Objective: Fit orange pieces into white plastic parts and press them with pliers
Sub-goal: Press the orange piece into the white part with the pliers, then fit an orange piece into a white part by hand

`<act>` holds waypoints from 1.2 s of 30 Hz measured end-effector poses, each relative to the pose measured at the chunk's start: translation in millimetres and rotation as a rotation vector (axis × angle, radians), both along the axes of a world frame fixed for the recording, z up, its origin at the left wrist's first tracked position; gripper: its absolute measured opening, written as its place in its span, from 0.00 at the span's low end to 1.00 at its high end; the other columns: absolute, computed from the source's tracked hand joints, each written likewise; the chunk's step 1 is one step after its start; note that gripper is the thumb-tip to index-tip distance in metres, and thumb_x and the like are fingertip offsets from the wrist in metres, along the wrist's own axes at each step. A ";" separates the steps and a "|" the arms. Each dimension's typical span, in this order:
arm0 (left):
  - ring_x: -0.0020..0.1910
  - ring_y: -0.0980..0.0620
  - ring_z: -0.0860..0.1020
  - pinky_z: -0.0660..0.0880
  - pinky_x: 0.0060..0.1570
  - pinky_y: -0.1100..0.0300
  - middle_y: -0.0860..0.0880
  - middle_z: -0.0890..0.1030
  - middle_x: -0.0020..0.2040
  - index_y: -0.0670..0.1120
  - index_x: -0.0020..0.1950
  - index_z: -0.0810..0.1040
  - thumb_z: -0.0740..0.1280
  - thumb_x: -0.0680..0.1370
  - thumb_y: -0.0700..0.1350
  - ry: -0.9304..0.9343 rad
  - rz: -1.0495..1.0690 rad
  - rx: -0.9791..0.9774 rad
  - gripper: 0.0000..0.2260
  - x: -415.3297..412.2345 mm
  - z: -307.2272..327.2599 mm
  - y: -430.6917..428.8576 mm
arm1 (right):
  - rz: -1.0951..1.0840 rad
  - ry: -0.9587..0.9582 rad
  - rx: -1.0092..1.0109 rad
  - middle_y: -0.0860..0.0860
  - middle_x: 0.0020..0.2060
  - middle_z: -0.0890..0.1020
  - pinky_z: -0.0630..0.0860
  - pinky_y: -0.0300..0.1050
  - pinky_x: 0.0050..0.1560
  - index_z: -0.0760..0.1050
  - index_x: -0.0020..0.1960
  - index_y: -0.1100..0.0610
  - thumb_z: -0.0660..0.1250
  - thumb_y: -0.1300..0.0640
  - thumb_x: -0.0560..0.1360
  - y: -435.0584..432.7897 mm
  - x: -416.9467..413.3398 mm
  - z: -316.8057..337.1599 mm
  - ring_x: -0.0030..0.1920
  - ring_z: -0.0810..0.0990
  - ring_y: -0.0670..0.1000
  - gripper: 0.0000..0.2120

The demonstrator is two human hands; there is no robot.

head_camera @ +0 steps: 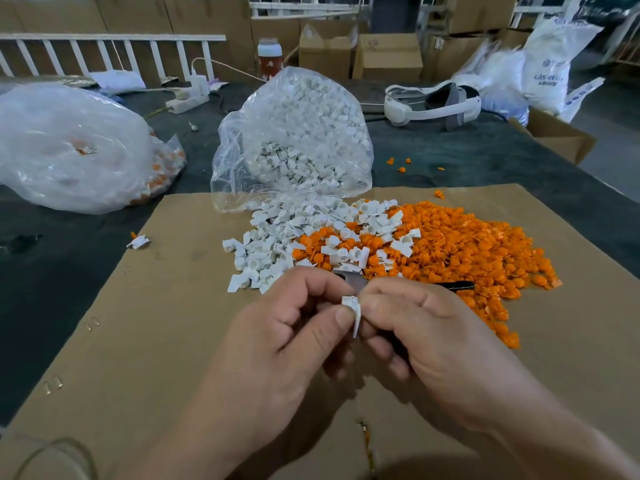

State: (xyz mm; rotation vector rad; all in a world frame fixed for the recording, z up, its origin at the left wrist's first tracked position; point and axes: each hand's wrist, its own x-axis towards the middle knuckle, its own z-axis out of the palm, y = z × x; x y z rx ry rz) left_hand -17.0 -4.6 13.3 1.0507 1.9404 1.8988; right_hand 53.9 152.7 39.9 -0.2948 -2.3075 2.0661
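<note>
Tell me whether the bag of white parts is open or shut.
Open: the bag gapes toward the cardboard, white parts spilling out.

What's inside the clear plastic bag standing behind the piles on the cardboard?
The clear bag is packed with white plastic parts, spilling from its mouth onto the cardboard. Whatever lies deeper behind the outer layer is hidden.

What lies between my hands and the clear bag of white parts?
Head view: a loose heap of white parts, some orange pieces, and pliers just behind the fingers.
</note>
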 end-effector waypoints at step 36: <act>0.47 0.50 0.74 0.71 0.44 0.56 0.54 0.77 0.44 0.53 0.50 0.80 0.71 0.76 0.52 0.604 0.555 -0.783 0.05 -35.4 -16.3 -6.3 | 0.275 0.105 1.403 0.49 0.40 0.68 0.69 0.44 0.29 0.69 0.53 0.51 0.62 0.58 0.79 -13.3 -11.1 -34.7 0.34 0.70 0.50 0.04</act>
